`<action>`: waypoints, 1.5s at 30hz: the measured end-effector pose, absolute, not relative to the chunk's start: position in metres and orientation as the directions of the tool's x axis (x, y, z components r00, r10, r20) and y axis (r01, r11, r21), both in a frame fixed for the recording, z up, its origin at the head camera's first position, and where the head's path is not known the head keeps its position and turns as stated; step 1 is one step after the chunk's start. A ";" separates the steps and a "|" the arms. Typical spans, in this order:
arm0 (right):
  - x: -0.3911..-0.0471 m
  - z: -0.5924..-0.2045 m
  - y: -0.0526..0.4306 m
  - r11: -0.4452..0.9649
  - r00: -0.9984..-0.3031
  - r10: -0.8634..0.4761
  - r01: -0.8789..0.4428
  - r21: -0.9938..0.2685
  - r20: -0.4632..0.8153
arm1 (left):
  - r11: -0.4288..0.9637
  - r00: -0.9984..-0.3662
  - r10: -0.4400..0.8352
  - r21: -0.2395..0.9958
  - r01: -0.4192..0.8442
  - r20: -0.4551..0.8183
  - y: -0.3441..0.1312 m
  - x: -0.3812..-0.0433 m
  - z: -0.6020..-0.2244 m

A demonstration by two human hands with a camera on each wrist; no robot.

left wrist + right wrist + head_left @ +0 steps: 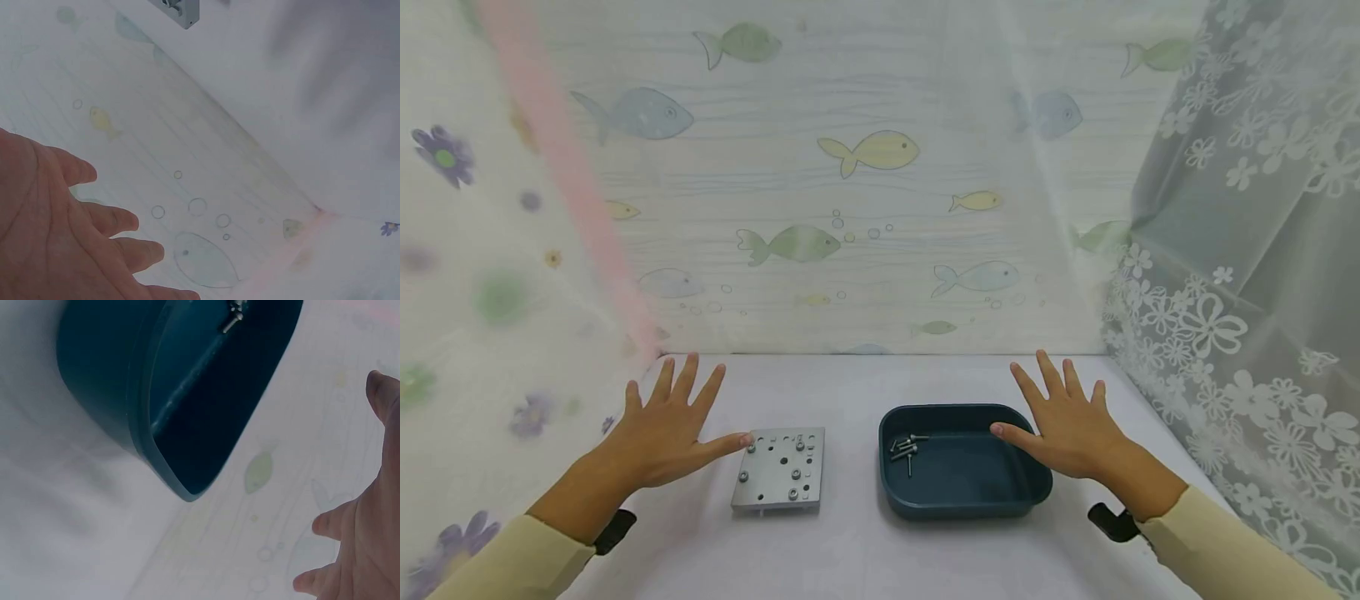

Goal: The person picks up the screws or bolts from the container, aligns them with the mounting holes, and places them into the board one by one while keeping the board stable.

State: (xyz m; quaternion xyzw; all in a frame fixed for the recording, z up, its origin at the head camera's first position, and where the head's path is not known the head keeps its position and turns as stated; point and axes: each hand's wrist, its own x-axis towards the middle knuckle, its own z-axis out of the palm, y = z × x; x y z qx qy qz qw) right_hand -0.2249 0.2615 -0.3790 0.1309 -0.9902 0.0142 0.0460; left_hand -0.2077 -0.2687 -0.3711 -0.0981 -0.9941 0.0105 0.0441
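In the head view my left hand (658, 433) is spread with straight fingers, its thumb tip overlapping the upper left corner of a square metal plate (772, 467). Several socket-head screws (796, 474) stand in holes of the plate, among other bare holes. My right hand (1075, 429), fingers also spread, is at the right end of a dark blue tray (966, 510), its thumb overlapping the rim. Several loose screws (904, 450) lie at the left inside the tray. Neither hand holds anything. The left wrist view catches only a corner of the plate (187, 14).
A white tabletop (850, 550) carries the plate and tray. Behind it hangs a curtain with fish prints (865, 250). Flower-print fabric (490, 333) closes off the left side, and a sheer lace curtain (1247, 333) the right. Dark wrist straps (615, 532) show at the sleeves.
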 end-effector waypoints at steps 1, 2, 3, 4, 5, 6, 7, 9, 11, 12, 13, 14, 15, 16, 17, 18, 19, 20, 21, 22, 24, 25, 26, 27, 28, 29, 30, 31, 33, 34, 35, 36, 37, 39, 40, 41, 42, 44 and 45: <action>-0.225 -0.379 0.262 0.965 -0.962 -0.258 -0.260 -0.013 0.093 | 0.981 -0.977 0.196 -0.028 0.194 0.083 -0.269 -0.208 -0.371; -0.225 -0.379 0.262 0.966 -0.962 -0.258 -0.260 -0.012 0.091 | 0.981 -0.977 0.196 -0.028 0.194 0.082 -0.269 -0.208 -0.371; -0.226 -0.379 0.262 0.966 -0.962 -0.257 -0.259 -0.010 0.090 | 0.980 -0.977 0.196 -0.027 0.195 0.082 -0.269 -0.208 -0.372; -0.226 -0.379 0.261 0.966 -0.962 -0.257 -0.259 -0.006 0.089 | 0.981 -0.978 0.195 -0.028 0.193 0.079 -0.269 -0.209 -0.372; -0.227 -0.379 0.261 0.966 -0.962 -0.258 -0.259 -0.004 0.087 | 0.981 -0.977 0.196 -0.027 0.194 0.080 -0.270 -0.209 -0.373; -0.228 -0.379 0.261 0.966 -0.962 -0.259 -0.260 -0.001 0.086 | 0.981 -0.977 0.196 -0.025 0.194 0.080 -0.270 -0.209 -0.373; -0.228 -0.380 0.261 0.965 -0.962 -0.260 -0.261 0.003 0.085 | 0.981 -0.977 0.196 -0.022 0.194 0.079 -0.270 -0.210 -0.374; -0.230 -0.380 0.261 0.965 -0.961 -0.263 -0.263 0.008 0.085 | 0.980 -0.977 0.197 -0.009 0.197 0.076 -0.271 -0.210 -0.375; -0.232 -0.380 0.260 0.963 -0.960 -0.269 -0.269 0.014 0.083 | 0.980 -0.977 0.199 0.001 0.200 0.069 -0.270 -0.211 -0.378; -0.233 -0.380 0.259 0.962 -0.959 -0.272 -0.272 0.017 0.083 | 0.979 -0.977 0.201 0.005 0.202 0.064 -0.270 -0.211 -0.379; -0.234 -0.380 0.259 0.961 -0.958 -0.276 -0.275 0.015 0.080 | 0.978 -0.976 0.206 0.006 0.207 0.063 -0.270 -0.211 -0.380; -0.234 -0.380 0.258 0.960 -0.957 -0.279 -0.279 0.011 0.077 | 0.977 -0.975 0.211 0.007 0.212 0.063 -0.269 -0.211 -0.382; -0.235 -0.379 0.257 0.958 -0.955 -0.286 -0.287 0.005 0.074 | 0.976 -0.974 0.215 0.005 0.216 0.065 -0.269 -0.211 -0.384; -0.236 -0.379 0.256 0.957 -0.955 -0.290 -0.291 0.000 0.068 | 0.976 -0.974 0.218 0.004 0.219 0.068 -0.269 -0.211 -0.385; -0.237 -0.379 0.255 0.955 -0.954 -0.294 -0.295 -0.005 0.063 | 0.975 -0.972 0.222 0.006 0.223 0.073 -0.269 -0.212 -0.387; -0.238 -0.379 0.254 0.954 -0.953 -0.298 -0.299 -0.014 0.055 | 0.974 -0.971 0.225 0.012 0.226 0.077 -0.269 -0.212 -0.389; -0.238 -0.380 0.253 0.953 -0.952 -0.301 -0.302 -0.021 0.048 | 0.973 -0.971 0.226 0.019 0.228 0.080 -0.268 -0.212 -0.391; -0.238 -0.380 0.252 0.952 -0.952 -0.304 -0.305 -0.025 0.041 | 0.973 -0.971 0.226 0.028 0.229 0.081 -0.268 -0.212 -0.393; -0.239 -0.380 0.251 0.950 -0.951 -0.308 -0.309 -0.032 0.034 | 0.972 -0.970 0.227 0.039 0.231 0.084 -0.268 -0.213 -0.396; -0.239 -0.382 0.250 0.950 -0.951 -0.309 -0.310 -0.034 0.026 | 0.971 -0.970 0.228 0.051 0.233 0.086 -0.268 -0.213 -0.398; -0.240 -0.384 0.248 0.948 -0.949 -0.316 -0.316 -0.041 0.015 | 0.970 -0.970 0.227 0.068 0.233 0.083 -0.267 -0.213 -0.404; -0.240 -0.385 0.247 0.946 -0.947 -0.320 -0.320 -0.045 0.012 | 0.970 -0.970 0.226 0.076 0.233 0.083 -0.266 -0.213 -0.406; -0.240 -0.386 0.246 0.945 -0.946 -0.324 -0.324 -0.048 0.010 | 0.969 -0.970 0.228 0.082 0.234 0.085 -0.265 -0.214 -0.409; -0.241 -0.387 0.245 0.943 -0.944 -0.328 -0.329 -0.047 0.011 | 0.968 -0.970 0.229 0.090 0.236 0.087 -0.265 -0.214 -0.411; -0.242 -0.388 0.244 0.942 -0.943 -0.332 -0.332 -0.048 0.011 | 0.967 -0.970 0.228 0.098 0.236 0.086 -0.264 -0.214 -0.413; -0.243 -0.389 0.244 0.940 -0.941 -0.337 -0.337 -0.052 0.012 | 0.966 -0.970 0.228 0.106 0.236 0.087 -0.263 -0.214 -0.415; -0.243 -0.390 0.243 0.938 -0.939 -0.343 -0.343 -0.058 0.013 | 0.964 -0.970 0.228 0.117 0.238 0.089 -0.262 -0.215 -0.417; -0.244 -0.390 0.242 0.935 -0.937 -0.348 -0.349 -0.065 0.014 | 0.962 -0.969 0.229 0.128 0.240 0.093 -0.261 -0.215 -0.418; -0.245 -0.391 0.239 0.929 -0.932 -0.362 -0.362 -0.077 0.016 | 0.958 -0.968 0.231 0.153 0.244 0.102 -0.259 -0.214 -0.421; -0.246 -0.391 0.238 0.925 -0.929 -0.370 -0.370 -0.086 0.016 | 0.955 -0.968 0.230 0.165 0.245 0.102 -0.259 -0.214 -0.422; -0.247 -0.391 0.237 0.921 -0.925 -0.379 -0.379 -0.093 0.019 | 0.954 -0.968 0.228 0.177 0.244 0.104 -0.258 -0.214 -0.424; -0.248 -0.391 0.235 0.916 -0.921 -0.389 -0.389 -0.101 0.022 | 0.952 -0.968 0.226 0.186 0.243 0.106 -0.259 -0.214 -0.426; -0.249 -0.391 0.234 0.911 -0.917 -0.398 -0.398 -0.108 0.026 | 0.950 -0.969 0.224 0.198 0.242 0.107 -0.259 -0.213 -0.428; -0.251 -0.392 0.231 0.903 -0.911 -0.411 -0.412 -0.122 0.036 | 0.945 -0.971 0.218 0.226 0.236 0.102 -0.260 -0.213 -0.431; -0.252 -0.392 0.229 0.899 -0.908 -0.416 -0.418 -0.129 0.039 | 0.943 -0.972 0.214 0.241 0.231 0.097 -0.261 -0.213 -0.433; -0.253 -0.392 0.227 0.897 -0.907 -0.419 -0.421 -0.136 0.043 | 0.939 -0.974 0.207 0.259 0.224 0.090 -0.261 -0.213 -0.435; -0.254 -0.392 0.226 0.895 -0.906 -0.420 -0.423 -0.143 0.046 | 0.936 -0.976 0.202 0.277 0.217 0.080 -0.261 -0.213 -0.437; -0.255 -0.393 0.223 0.892 -0.905 -0.423 -0.426 -0.154 0.052 | 0.925 -0.979 0.195 0.321 0.201 0.052 -0.261 -0.214 -0.439; -0.256 -0.393 0.222 0.889 -0.903 -0.426 -0.429 -0.162 0.054 | 0.922 -0.982 0.187 0.340 0.188 0.036 -0.260 -0.215 -0.440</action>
